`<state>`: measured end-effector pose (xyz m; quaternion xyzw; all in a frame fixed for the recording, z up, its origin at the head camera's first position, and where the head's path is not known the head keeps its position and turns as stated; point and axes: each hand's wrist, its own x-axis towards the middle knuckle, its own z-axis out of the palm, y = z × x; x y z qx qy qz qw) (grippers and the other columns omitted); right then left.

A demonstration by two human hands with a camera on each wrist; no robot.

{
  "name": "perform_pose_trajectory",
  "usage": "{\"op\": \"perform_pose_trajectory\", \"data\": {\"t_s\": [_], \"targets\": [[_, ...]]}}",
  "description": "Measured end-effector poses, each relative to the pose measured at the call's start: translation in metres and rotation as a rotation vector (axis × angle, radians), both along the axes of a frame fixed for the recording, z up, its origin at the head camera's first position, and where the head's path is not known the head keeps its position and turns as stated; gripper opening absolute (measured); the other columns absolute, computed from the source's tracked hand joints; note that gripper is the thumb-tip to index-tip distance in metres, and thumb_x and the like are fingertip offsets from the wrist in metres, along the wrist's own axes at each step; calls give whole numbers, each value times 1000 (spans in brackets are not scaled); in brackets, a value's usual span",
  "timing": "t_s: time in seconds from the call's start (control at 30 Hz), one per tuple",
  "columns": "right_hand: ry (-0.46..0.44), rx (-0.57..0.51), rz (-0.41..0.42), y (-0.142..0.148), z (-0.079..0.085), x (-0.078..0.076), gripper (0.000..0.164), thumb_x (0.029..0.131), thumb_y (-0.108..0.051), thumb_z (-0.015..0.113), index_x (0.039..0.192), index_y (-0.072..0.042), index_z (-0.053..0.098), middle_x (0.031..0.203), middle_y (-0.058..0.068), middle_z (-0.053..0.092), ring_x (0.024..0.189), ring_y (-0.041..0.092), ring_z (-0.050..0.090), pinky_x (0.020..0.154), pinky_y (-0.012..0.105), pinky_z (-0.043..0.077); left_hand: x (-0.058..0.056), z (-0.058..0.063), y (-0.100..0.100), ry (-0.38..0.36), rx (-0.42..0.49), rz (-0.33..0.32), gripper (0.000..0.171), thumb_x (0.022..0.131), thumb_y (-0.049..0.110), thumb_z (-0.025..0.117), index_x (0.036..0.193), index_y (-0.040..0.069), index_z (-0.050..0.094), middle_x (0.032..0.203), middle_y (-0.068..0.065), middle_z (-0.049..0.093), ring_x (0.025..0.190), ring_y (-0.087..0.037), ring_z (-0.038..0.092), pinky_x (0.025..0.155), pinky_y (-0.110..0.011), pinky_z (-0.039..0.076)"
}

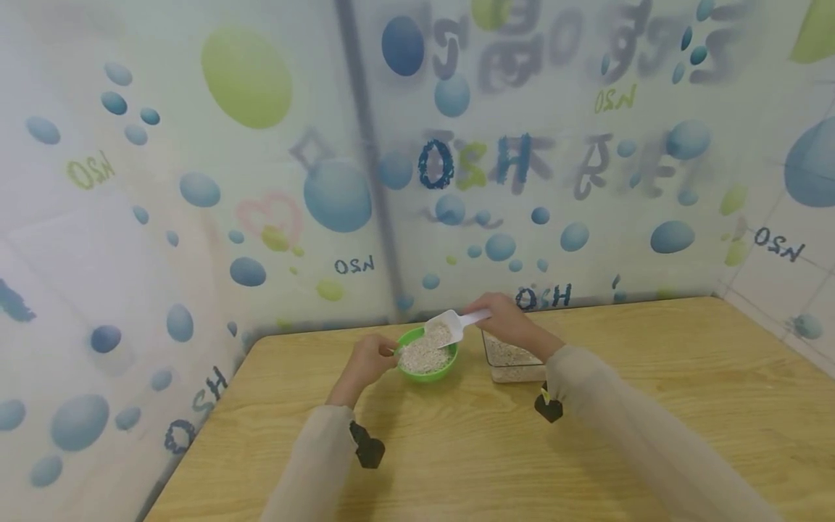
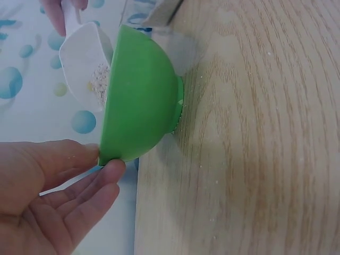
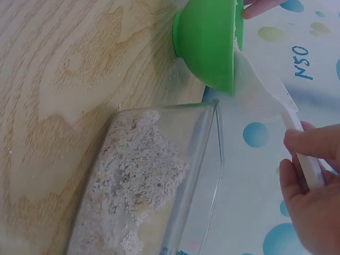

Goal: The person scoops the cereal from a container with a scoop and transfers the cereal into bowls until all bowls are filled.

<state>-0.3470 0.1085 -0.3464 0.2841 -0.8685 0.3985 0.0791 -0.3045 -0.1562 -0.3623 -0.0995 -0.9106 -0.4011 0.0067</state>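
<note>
The left hand (image 1: 369, 360) pinches the rim of a green bowl (image 2: 141, 90) between thumb and fingers. The bowl stands upright on the table, and pale, oat-like flakes (image 1: 420, 357) fill much of it. A white plastic scoop (image 1: 454, 326) is tilted over the bowl's far right side, its lip at or just inside the rim. Some flakes lie in the scoop. Its handle is gripped by the right hand (image 3: 313, 183). Just right of the bowl, partly hidden by the right forearm in the head view, a clear rectangular container (image 3: 143, 175) holds more of these flakes.
The wooden table (image 1: 443, 457) has its back edge close behind the bowl and container. Beyond it hangs a pale curtain (image 1: 313, 275) printed with blue and green dots. A few loose crumbs dot the tabletop around the bowl's foot.
</note>
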Motion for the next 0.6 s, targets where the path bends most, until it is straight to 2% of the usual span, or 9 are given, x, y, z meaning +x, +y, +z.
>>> {"op": "perform_pose_trajectory", "data": {"t_s": [0.2, 0.4, 0.6], "targets": [[-50, 19, -51, -4, 4, 2, 28, 80, 12, 58, 106, 3, 67, 99, 16, 62, 97, 33, 56, 84, 45, 48, 0, 1, 1, -15, -7, 8, 26, 85, -4, 60, 110, -12, 60, 111, -26, 58, 98, -36, 59, 75, -40, 53], [-18, 45, -71, -4, 7, 5, 26, 81, 12, 59, 104, 3, 68, 98, 15, 61, 97, 33, 56, 86, 47, 47, -1, 0, 1, -22, -8, 14, 26, 86, -4, 60, 111, -12, 61, 112, -26, 58, 99, -36, 58, 76, -41, 53], [32, 81, -42, -1, 12, 9, 28, 80, 14, 58, 104, 4, 68, 96, 13, 62, 93, 31, 57, 82, 44, 49, -1, -1, 1, -19, -10, 19, 26, 85, -3, 61, 110, -11, 61, 112, -26, 58, 99, -36, 58, 77, -41, 53]]}}
